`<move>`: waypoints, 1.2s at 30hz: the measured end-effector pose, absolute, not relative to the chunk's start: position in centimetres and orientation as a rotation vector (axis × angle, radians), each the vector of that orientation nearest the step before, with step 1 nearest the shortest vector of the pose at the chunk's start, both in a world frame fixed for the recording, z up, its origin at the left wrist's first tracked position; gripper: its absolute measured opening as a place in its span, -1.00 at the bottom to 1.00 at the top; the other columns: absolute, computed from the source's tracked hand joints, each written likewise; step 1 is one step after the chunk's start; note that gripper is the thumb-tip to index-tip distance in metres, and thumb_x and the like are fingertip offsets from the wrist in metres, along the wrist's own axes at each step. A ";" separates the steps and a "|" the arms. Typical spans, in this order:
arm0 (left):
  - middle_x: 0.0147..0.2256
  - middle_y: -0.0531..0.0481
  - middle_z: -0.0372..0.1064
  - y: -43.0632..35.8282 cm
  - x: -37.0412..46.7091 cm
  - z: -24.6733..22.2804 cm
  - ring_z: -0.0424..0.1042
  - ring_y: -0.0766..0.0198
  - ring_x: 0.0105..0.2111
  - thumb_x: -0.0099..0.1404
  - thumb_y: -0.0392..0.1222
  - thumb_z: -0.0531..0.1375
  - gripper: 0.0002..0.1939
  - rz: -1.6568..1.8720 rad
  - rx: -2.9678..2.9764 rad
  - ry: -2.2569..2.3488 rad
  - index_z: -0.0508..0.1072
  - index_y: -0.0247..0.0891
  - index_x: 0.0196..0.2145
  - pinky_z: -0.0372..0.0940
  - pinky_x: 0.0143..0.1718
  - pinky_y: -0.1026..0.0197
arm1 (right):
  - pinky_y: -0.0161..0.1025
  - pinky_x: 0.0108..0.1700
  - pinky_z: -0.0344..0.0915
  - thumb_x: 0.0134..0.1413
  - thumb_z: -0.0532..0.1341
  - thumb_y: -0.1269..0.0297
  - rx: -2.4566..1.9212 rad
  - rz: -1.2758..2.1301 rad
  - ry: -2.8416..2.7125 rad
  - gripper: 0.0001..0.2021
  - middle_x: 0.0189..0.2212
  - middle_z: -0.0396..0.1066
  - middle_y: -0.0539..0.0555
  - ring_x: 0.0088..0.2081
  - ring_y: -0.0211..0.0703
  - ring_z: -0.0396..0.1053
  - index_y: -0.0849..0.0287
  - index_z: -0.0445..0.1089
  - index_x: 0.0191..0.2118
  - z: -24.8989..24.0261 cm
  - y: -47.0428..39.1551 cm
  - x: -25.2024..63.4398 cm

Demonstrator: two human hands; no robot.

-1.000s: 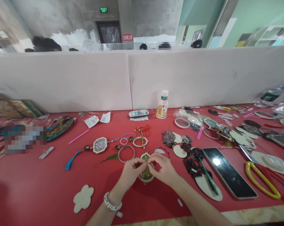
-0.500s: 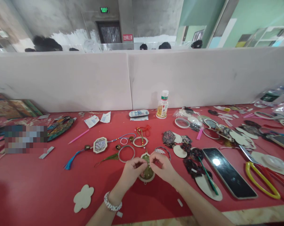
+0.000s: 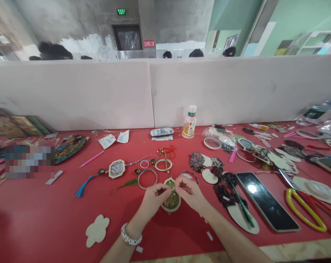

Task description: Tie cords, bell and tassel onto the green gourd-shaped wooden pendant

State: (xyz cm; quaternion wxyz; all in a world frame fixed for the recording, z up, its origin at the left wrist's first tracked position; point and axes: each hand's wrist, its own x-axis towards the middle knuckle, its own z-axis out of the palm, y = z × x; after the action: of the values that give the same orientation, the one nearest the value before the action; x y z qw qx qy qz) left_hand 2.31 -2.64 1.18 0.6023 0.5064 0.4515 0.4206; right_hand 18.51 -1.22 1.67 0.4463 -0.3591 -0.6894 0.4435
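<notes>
The thumb and fingertips of the left hand point(image 3: 153, 200) and right hand point(image 3: 191, 195) were drawn close (whether they pinched anything, I could not tell). Just below the fingertips lay a green pendant point(image 3: 173, 202), partly covered. A ring point(image 3: 138, 179) lay beside the left hand, on the red table point(image 3: 58, 223).

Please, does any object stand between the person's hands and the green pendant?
Nothing visible does: the left hand and right hand are directly over the green pendant. The grey ring lies aside, not between. Anything pinched is too small to tell.
</notes>
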 end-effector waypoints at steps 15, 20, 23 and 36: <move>-0.64 0.12 0.25 -2.3 2.1 0.1 0.20 0.46 -0.69 0.04 -0.11 0.22 -0.80 1.005 1.147 1.005 0.41 -0.33 -0.48 0.15 -0.64 0.39 | -0.26 -0.31 0.24 -0.14 0.13 0.41 -0.947 0.754 -1.949 -0.80 -0.38 0.30 0.06 -0.37 -0.20 0.27 0.13 0.28 -0.29 2.0 -1.5 18.8; -0.68 0.14 0.22 -2.3 2.0 -0.2 0.19 0.45 -0.70 0.04 -0.10 0.21 -0.79 1.005 1.134 1.014 0.41 -0.33 -0.46 0.14 -0.65 0.38 | -0.23 -0.28 0.26 -0.08 0.11 0.40 -0.961 0.687 -2.011 -0.87 -0.40 0.34 0.07 -0.34 -0.18 0.30 0.12 0.32 -0.33 1.8 -1.6 18.6; -0.71 0.14 0.20 -2.3 2.0 -0.2 0.18 0.44 -0.70 0.06 -0.09 0.19 -0.79 1.012 1.161 1.017 0.39 -0.33 -0.48 0.12 -0.65 0.39 | -0.24 -0.30 0.27 -0.05 0.08 0.40 -0.972 0.647 -2.011 -0.92 -0.45 0.34 0.06 -0.38 -0.20 0.31 0.12 0.30 -0.39 2.2 -1.5 18.6; -0.71 0.15 0.18 -2.0 1.6 0.4 0.17 0.45 -0.70 0.10 -0.09 0.16 -0.78 1.039 1.135 1.021 0.33 -0.32 -0.50 0.08 -0.62 0.38 | -0.28 -0.34 0.24 -0.07 0.06 0.47 -1.019 0.434 -1.924 -0.90 -0.48 0.29 0.04 -0.41 -0.23 0.25 0.14 0.23 -0.49 2.9 -0.5 19.9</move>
State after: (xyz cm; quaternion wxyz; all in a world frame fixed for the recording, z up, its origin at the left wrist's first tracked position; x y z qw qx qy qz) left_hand 1.59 -2.02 0.38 0.6033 0.4902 0.4410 0.4487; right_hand 19.93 -0.50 2.94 0.4449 -0.4112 -0.7762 0.1749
